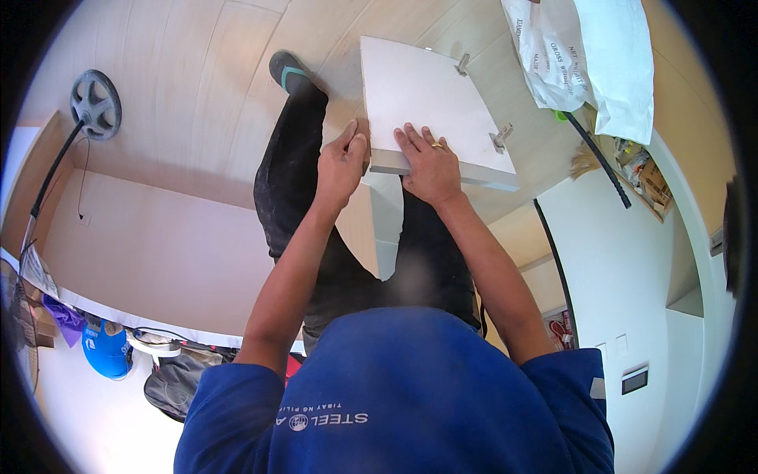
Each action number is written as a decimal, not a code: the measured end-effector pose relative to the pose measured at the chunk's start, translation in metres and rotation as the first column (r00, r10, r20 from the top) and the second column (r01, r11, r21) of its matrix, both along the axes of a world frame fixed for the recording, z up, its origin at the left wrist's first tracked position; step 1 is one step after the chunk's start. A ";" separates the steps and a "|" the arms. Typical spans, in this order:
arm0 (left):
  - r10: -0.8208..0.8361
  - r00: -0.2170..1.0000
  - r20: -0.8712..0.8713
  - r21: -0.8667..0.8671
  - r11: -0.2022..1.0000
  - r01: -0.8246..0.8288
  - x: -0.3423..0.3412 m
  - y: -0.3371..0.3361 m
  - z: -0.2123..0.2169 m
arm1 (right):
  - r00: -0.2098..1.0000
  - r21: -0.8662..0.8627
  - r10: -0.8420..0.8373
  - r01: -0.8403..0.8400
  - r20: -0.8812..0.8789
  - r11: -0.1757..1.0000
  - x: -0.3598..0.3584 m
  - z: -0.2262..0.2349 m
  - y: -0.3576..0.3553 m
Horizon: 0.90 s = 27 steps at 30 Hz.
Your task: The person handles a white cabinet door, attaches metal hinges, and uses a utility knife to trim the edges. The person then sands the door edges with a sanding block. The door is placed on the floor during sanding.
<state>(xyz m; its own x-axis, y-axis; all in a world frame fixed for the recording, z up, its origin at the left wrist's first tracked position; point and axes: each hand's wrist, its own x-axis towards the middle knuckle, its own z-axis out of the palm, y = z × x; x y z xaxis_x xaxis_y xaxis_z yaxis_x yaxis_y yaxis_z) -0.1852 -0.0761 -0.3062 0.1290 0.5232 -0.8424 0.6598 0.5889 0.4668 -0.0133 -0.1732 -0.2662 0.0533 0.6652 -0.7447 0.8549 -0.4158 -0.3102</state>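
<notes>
A white cabinet door panel (430,99) lies in front of me, over my thighs, with two metal hinges, a far hinge (463,64) and a near hinge (500,138), along its right side. My left hand (339,167) is closed at the panel's left edge, pinching a small flat brown piece (363,130) that looks like folded sandpaper against that edge. Flat on the near part of the panel rests my right hand (430,166), fingers stretched out and a ring on one of them. The palm side of each hand is hidden.
A white sack (584,67) stands at the far right, with a black handle (604,162) beside it. Far left is a grey round base (95,105) on a pole. My sandalled foot (290,73) rests on the tiled floor (197,87). A dark bag (178,383) lies lower left.
</notes>
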 end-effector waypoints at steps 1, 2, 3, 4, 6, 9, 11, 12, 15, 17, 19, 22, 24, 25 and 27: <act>-0.030 1.000 -0.002 0.062 0.998 0.030 -0.003 -0.004 -0.012 | 1.000 -0.003 -0.012 0.012 -0.010 1.000 0.000 0.000 0.002; -0.052 0.999 -0.005 0.122 0.991 0.052 -0.002 -0.008 -0.027 | 1.000 -0.007 -0.015 0.015 -0.019 1.000 0.000 0.004 0.003; -0.089 0.996 -0.007 0.085 0.992 0.089 0.004 0.004 -0.059 | 0.999 -0.012 -0.022 0.022 -0.025 1.000 0.001 0.004 0.006; -0.118 0.993 -0.011 0.037 0.992 0.119 0.011 0.016 -0.100 | 1.000 0.001 -0.005 0.005 -0.029 1.000 0.001 0.005 0.007; -0.066 0.990 -0.121 -0.145 0.988 0.048 0.039 0.050 -0.149 | 0.999 0.034 0.031 -0.030 -0.026 0.999 0.003 0.004 0.007; 0.140 0.990 -0.035 -0.214 0.966 -0.144 0.041 0.055 -0.184 | 0.995 -0.037 0.065 -0.068 -0.081 0.997 0.008 0.005 0.014; 0.028 1.000 -0.015 -0.182 0.983 -0.030 0.040 0.052 -0.153 | 0.999 0.029 0.026 -0.026 -0.026 0.999 0.006 0.003 0.007; -0.024 1.000 -0.017 -0.166 0.986 0.021 0.035 0.047 -0.126 | 1.000 0.033 0.015 -0.014 -0.024 0.999 0.005 0.001 0.005; -0.048 0.998 0.039 -0.061 0.997 0.050 0.006 0.017 -0.027 | 0.998 -0.019 -0.001 -0.001 -0.061 1.000 0.007 0.000 0.007; -0.027 1.000 -0.001 -0.114 0.993 0.027 0.000 0.008 -0.005 | 0.996 -0.055 -0.006 0.001 -0.085 0.998 0.007 0.005 0.007; -0.013 1.000 -0.004 -0.108 0.994 0.012 0.008 0.016 -0.018 | 0.996 -0.047 -0.011 0.006 -0.088 0.999 0.008 0.004 0.011; -0.159 0.983 -0.088 0.088 0.982 0.167 0.028 0.029 -0.137 | 0.996 -0.036 -0.007 0.004 -0.087 0.999 0.008 0.006 0.012; -0.055 0.992 -0.113 -0.099 0.994 0.044 0.038 0.048 -0.208 | 0.993 -0.027 0.036 -0.039 -0.112 0.999 0.011 0.009 0.014; -0.110 0.984 -0.141 -0.209 0.975 0.079 0.044 0.063 -0.229 | 0.992 -0.019 0.052 -0.054 -0.118 0.998 0.012 0.007 0.015; -0.025 0.999 -0.048 -0.244 0.970 0.013 0.026 0.061 -0.274 | 0.988 -0.014 0.105 -0.107 -0.117 0.994 0.019 0.002 0.018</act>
<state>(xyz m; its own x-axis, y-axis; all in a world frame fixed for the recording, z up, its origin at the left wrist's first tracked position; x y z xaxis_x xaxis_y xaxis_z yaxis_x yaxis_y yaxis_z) -0.1588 -0.0147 -0.5801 0.0912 0.2996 -0.9497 0.6908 0.6679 0.2770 0.0056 -0.1550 -0.2637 -0.1039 0.6471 -0.7553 0.8532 -0.3323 -0.4021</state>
